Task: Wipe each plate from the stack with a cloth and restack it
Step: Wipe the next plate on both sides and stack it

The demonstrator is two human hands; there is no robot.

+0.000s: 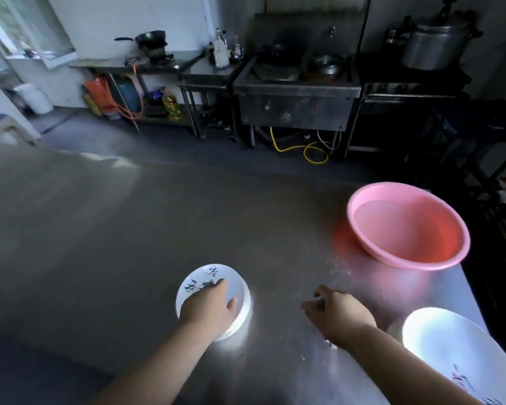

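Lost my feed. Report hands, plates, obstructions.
Left hand flat on small plate stack. Right hand loosely curled over table, no cloth seen. Pink basin far right, clear.

The steel table (114,229) lies bare across its whole left and far stretch, so an arm could sweep there with nothing to catch on. Obstacles crowd the near and right side. A stack of small plates (214,299) sits near the front edge, with the left hand (208,308) resting flat on top. The right hand (336,312) hovers low just to its right, leaving a bare lane between the two. A pink basin (408,226) blocks the far right edge. A large white plate (456,355) fills the near right corner, with a narrow gap between it and the basin.
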